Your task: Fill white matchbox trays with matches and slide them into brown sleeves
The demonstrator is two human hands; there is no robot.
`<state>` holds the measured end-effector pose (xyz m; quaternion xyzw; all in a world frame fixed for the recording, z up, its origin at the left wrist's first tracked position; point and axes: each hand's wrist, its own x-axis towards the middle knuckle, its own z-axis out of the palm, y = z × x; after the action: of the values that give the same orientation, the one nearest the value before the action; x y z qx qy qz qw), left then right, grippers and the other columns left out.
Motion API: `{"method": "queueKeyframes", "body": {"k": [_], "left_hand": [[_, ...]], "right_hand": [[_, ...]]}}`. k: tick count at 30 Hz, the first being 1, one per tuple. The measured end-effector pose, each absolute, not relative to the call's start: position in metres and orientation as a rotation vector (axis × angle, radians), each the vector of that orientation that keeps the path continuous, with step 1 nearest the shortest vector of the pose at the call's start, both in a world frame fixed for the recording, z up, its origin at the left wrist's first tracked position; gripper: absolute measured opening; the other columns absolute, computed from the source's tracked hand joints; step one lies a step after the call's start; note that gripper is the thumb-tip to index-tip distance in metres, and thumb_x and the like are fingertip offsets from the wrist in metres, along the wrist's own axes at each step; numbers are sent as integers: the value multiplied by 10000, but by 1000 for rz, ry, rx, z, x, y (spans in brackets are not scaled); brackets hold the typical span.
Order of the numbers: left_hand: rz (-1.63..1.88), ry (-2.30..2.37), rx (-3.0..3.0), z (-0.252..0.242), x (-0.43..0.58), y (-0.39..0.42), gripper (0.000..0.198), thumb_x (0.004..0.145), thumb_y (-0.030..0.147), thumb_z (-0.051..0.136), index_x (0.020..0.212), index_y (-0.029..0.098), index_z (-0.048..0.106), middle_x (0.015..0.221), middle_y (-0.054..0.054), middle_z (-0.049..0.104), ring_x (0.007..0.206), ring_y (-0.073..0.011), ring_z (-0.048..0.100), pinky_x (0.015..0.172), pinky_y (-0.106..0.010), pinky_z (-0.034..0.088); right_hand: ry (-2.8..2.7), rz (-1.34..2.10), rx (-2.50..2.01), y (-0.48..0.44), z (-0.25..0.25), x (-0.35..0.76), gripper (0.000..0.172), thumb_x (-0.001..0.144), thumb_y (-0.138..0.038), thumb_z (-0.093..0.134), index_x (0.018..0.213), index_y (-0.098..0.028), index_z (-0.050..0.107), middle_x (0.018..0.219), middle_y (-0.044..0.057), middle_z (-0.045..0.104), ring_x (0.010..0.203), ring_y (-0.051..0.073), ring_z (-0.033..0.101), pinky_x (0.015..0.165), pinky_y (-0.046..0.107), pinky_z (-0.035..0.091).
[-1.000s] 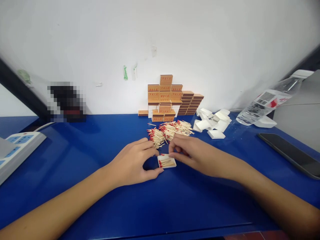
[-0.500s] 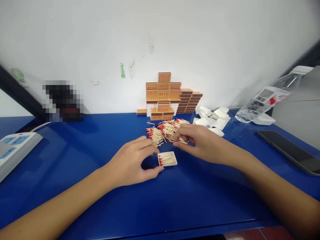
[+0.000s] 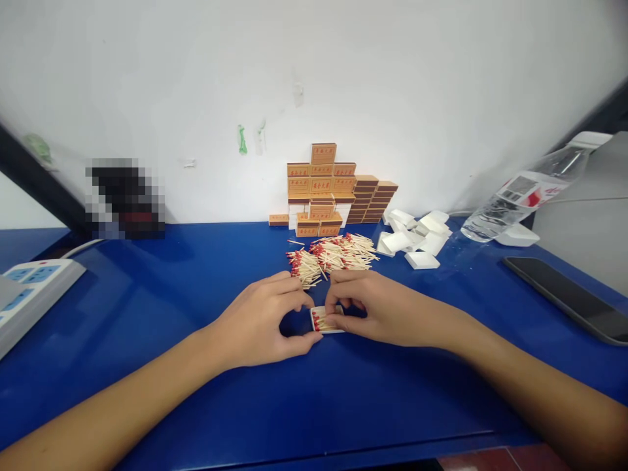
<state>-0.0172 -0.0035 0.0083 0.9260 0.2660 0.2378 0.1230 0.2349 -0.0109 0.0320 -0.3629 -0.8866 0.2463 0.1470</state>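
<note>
A small white matchbox tray (image 3: 333,331) lies on the blue table, holding red-headed matches (image 3: 318,320). Thumb and fingers of my left hand (image 3: 267,320) grip its left end from both sides. My right hand (image 3: 366,304) is over the tray's right part, thumb and forefinger pinched at a match among those inside. Its fingers hide much of that side, so how many matches it holds cannot be seen. Just beyond both hands is a loose pile of matches (image 3: 343,252), heads mostly to the left.
Orange matchboxes (image 3: 321,184) are stacked against the wall, with brown-sided ones beside them. Empty white trays (image 3: 422,235) are heaped to their right. A plastic bottle (image 3: 527,190) leans at the right, near a phone (image 3: 564,297). A power strip (image 3: 44,288) lies at the left.
My right hand has come from the match pile down toward me and left, onto the tray. The left hand keeps its grip; the tray sits slightly lower in view.
</note>
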Motion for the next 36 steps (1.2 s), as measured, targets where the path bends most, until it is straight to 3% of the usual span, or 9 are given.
{"method": "queueKeyframes", "body": {"k": [9,27,36], "left_hand": [[690,750,2745,8,-18,-2,202,898,356,762,971,175,709,863,-41,673,837,-215,603,731,-350,491],[693,732,2749,8,-17,-2,197,897,337,764,981,166,718,881,-46,685,845,-215,601,750,-357,494],[777,745,2732,7,-18,-2,198,911,338,761,1011,172,719,890,-37,688,843,-205,595,767,-349,495]], "right_hand": [[-2612,633,-1047,-13,28,233,85,1007,-227,635,964,-204,704,964,40,654,800,159,602,698,290,445],[-2602,649,-1046,-15,28,230,81,976,-174,638,897,-193,638,912,12,643,745,133,557,662,270,402],[-2500,255,-1238,8,41,263,214,1015,-313,574,849,-202,652,792,28,635,715,172,530,661,310,350]]}}
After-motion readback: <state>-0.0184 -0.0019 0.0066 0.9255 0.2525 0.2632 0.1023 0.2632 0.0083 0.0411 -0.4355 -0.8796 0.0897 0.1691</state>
